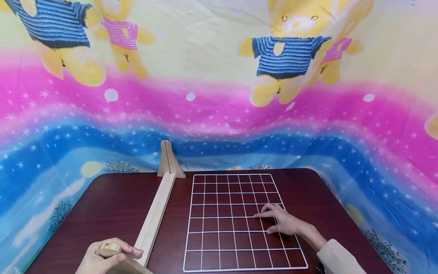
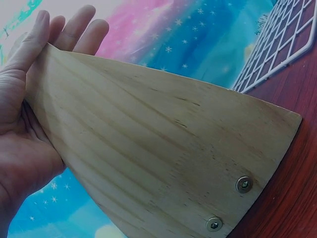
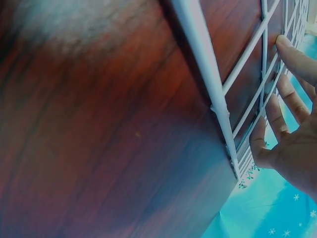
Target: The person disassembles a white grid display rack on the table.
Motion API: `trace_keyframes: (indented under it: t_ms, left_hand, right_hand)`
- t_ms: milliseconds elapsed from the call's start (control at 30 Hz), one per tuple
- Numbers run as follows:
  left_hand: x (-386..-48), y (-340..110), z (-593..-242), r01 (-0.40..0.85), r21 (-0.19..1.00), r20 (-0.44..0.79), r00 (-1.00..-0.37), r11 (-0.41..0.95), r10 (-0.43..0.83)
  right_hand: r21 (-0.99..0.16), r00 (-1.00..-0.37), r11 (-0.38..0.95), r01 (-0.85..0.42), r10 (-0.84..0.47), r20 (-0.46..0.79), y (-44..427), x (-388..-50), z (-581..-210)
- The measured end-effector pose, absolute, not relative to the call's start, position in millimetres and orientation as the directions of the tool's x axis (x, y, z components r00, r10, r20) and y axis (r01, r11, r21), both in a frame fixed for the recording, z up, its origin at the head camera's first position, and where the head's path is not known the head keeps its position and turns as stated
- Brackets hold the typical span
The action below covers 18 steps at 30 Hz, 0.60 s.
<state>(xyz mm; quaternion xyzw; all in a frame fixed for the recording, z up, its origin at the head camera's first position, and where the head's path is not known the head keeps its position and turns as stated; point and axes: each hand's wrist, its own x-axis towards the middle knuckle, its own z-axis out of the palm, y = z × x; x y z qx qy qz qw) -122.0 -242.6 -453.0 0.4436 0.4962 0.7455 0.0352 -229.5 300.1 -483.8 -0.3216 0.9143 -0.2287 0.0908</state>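
A wooden stand has a long double rail (image 1: 155, 219) on the table and a flared upright end board (image 1: 169, 161) at the far end. Around the top of its near end board (image 2: 148, 129) my left hand (image 1: 102, 255) has its thumb on one side and its fingers on the other. Two metal bolts show low on that board in the left wrist view. A white wire grid panel (image 1: 219, 224) lies flat on the table, right of the stand. My right hand (image 1: 282, 220) rests over its right side, fingers spread and touching the wires.
The dark red-brown table (image 1: 102, 205) has rounded far corners. Behind and around it hangs a cloth (image 1: 205, 114) printed with bears and snowflakes. The stand's far end board is close to the table's back edge.
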Motion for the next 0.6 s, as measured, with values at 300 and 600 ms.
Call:
trace_keyframes:
  t_ms: [300,600]
  left_hand:
    - [-121.0,-239.9,-455.7,0.440,0.742,0.664,-0.586,-0.505,0.465]
    - [-118.8,-239.2,-453.8,0.410,0.761,0.638,-0.612,-0.502,0.467]
  right_hand:
    - [-0.503,-0.772,0.679,-0.535,-0.635,-0.037,299.7,-232.9,-483.5]
    - [-0.500,-0.766,0.668,-0.551,-0.643,-0.014,299.0,-234.4,-483.9]
